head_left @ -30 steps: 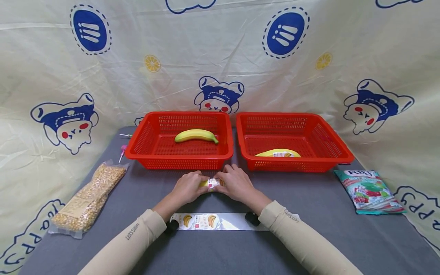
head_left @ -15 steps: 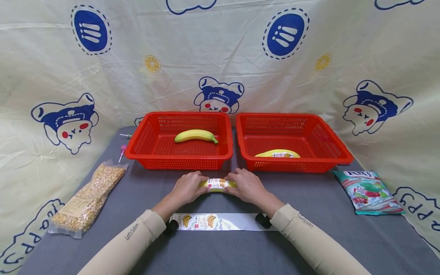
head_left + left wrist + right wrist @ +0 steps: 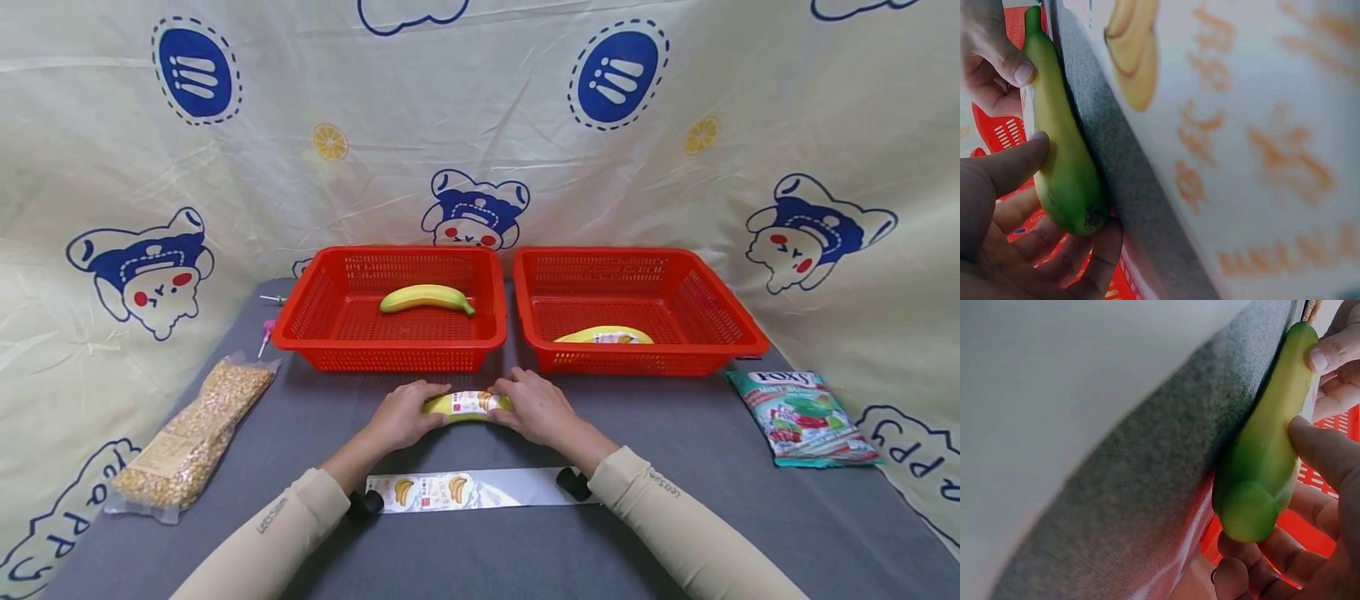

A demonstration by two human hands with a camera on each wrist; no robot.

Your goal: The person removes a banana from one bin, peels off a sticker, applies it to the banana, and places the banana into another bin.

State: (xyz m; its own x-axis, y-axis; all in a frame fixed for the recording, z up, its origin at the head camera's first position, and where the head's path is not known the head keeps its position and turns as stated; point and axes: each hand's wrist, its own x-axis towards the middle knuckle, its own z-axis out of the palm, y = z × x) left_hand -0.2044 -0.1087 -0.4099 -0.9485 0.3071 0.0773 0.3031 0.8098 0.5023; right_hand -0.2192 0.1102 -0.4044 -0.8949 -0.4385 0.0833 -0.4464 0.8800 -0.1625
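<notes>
A yellow banana (image 3: 439, 406) with a white printed label (image 3: 472, 402) along its upper side lies on the grey cloth, in front of the two baskets. My left hand (image 3: 403, 414) holds its left end, the thumb on the near side. At the other end, my right hand (image 3: 536, 408) grips it between thumb and fingers. The left wrist view shows the greenish blossom tip of the banana (image 3: 1063, 150) with fingers curled beneath. In the right wrist view, the green end of the banana (image 3: 1260, 450) rests against curled fingers, thumb on its side.
Nearer me lies a silvery label strip (image 3: 495, 487) with printed banana labels. Behind stand a red basket (image 3: 390, 357) holding a banana (image 3: 426, 297) and another red basket (image 3: 652, 362) holding a labelled banana (image 3: 573, 336). A corn kernel bag (image 3: 191, 437) and a candy bag (image 3: 806, 419) flank them.
My right hand has slid right along the banana, uncovering the label. My left hand has shifted slightly left, showing more of that end. The label strip has moved a little left and tilted.
</notes>
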